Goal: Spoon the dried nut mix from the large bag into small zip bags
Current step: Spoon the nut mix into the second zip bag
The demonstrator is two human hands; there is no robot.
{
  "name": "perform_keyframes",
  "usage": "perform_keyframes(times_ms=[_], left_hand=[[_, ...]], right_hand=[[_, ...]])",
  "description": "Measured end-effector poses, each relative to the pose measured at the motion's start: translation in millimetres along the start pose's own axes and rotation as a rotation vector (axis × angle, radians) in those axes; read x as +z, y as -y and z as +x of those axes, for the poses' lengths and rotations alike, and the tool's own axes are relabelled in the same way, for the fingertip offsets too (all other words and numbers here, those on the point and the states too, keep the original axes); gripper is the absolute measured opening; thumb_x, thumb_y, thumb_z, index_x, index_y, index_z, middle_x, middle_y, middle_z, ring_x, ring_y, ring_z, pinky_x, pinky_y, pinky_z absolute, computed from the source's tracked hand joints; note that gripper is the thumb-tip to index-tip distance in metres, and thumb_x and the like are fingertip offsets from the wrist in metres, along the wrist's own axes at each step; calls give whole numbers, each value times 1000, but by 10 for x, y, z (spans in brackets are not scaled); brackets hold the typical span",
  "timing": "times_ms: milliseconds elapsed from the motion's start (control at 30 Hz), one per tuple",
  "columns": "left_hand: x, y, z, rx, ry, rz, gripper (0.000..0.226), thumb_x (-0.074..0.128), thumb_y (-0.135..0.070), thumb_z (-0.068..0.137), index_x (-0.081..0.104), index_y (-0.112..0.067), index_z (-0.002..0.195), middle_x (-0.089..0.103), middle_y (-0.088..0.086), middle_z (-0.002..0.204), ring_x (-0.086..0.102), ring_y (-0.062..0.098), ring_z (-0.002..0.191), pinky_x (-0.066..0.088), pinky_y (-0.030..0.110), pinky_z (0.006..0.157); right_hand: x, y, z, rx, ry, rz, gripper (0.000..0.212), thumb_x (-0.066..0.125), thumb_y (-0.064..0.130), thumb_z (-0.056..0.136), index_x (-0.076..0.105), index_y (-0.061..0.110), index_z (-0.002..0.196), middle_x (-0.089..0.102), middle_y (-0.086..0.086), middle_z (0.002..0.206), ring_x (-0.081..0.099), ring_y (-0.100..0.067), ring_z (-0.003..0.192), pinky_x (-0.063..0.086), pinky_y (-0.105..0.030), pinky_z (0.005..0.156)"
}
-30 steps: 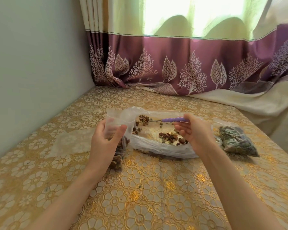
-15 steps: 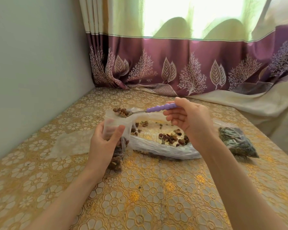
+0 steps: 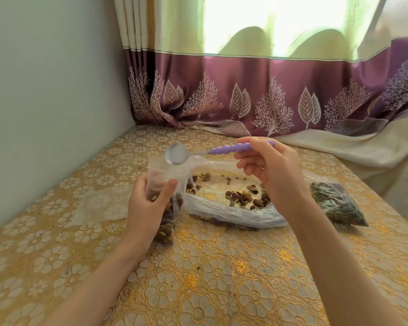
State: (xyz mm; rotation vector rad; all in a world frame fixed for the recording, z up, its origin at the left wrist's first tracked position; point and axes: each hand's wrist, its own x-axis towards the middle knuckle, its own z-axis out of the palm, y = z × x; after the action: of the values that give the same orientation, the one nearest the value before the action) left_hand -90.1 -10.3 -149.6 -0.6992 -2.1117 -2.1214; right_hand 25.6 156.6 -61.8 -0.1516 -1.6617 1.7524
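Note:
My left hand (image 3: 149,204) grips a small clear zip bag (image 3: 166,175) upright, its mouth open and its lower part filled with brown nut mix. My right hand (image 3: 272,171) holds a spoon (image 3: 229,148) by its purple beaded handle. The metal bowl of the spoon is tipped over the small bag's mouth and looks empty. Behind both hands the large clear bag (image 3: 231,214) lies flat and open on the table, with scattered nuts and raisins inside.
A filled small bag (image 3: 335,207) of mix lies at the right of the large bag. The table wears a gold flower-patterned cloth (image 3: 198,278). A grey wall stands at the left and a purple curtain (image 3: 245,90) hangs along the back.
My right hand lifted a loaded spoon out of the large bag, carried it left to the small bag's mouth and tipped it; the spoon bowl now shows no nuts.

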Motion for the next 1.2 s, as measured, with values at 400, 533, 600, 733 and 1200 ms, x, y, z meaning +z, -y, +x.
perform_keyframes(times_ms=[400,533,600,733,1200], left_hand=[[-141,-105,84,-5,-56,-153,55,72,-64,59,58,-34,102,70,-10,95,67,13,92,53,35,76],[-163,-105,85,-8,-52,-153,43,70,-57,62,58,-38,99,70,-13,95,67,9,92,53,40,83],[-164,-97,85,-9,-53,-151,42,69,-55,63,58,-37,100,70,-14,94,67,6,90,53,38,82],[-163,-88,83,-16,-42,-166,41,69,-55,63,58,-39,98,70,-12,96,67,8,90,53,35,76],[-132,-65,76,-10,20,-121,53,65,-58,63,56,-32,108,69,-13,99,66,5,91,50,26,74]], right_hand=[[-190,-273,40,179,-241,-314,35,53,21,94,65,11,62,63,6,49,50,-7,50,40,-13,44],[-140,-347,29,194,-224,-361,44,52,26,94,67,17,54,66,7,53,53,-9,53,41,-21,50],[-111,-370,24,191,-199,-352,49,52,26,95,67,18,48,67,5,55,54,-10,53,41,-23,52],[-28,-405,5,238,-110,-311,51,52,23,96,71,18,49,69,6,57,54,-7,51,43,-16,47],[37,-535,-56,463,56,-62,42,55,16,95,76,14,59,73,-4,69,64,-7,58,52,-16,57]])
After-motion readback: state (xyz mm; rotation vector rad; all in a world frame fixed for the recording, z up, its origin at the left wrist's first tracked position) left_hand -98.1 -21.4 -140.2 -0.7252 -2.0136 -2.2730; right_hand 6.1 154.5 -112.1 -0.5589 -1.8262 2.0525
